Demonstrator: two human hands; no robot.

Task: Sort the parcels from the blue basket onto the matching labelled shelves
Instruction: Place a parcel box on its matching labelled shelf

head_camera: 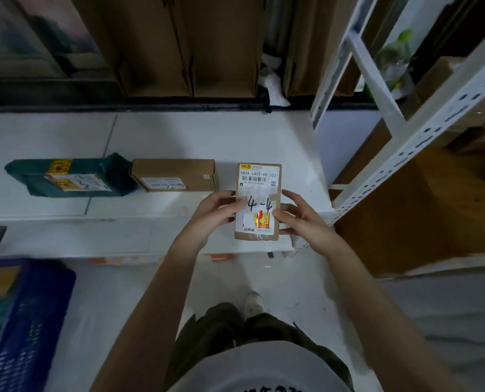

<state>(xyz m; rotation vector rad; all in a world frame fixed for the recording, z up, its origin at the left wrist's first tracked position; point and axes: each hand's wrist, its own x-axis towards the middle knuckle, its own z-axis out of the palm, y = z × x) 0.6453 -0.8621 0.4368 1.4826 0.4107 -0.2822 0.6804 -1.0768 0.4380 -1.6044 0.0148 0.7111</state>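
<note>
A small brown cardboard parcel [259, 182], with a white shipping label and "4-4" handwritten on it, is held over the front right part of a low white shelf [156, 137]. My left hand [217, 212] grips its left edge and my right hand [300, 215] grips its right edge. Two parcels lie on the same shelf: a dark green bag parcel [37, 179] at the left and a brown box [176, 174] in the middle. The blue basket [23, 321] stands on the floor at the lower left, holding more parcels.
A white metal rack [405, 148] with brown cartons rises at the right. Tall flattened cardboard sheets [179, 46] lean against the back wall behind the shelf. My legs and a shoe show on the white floor below.
</note>
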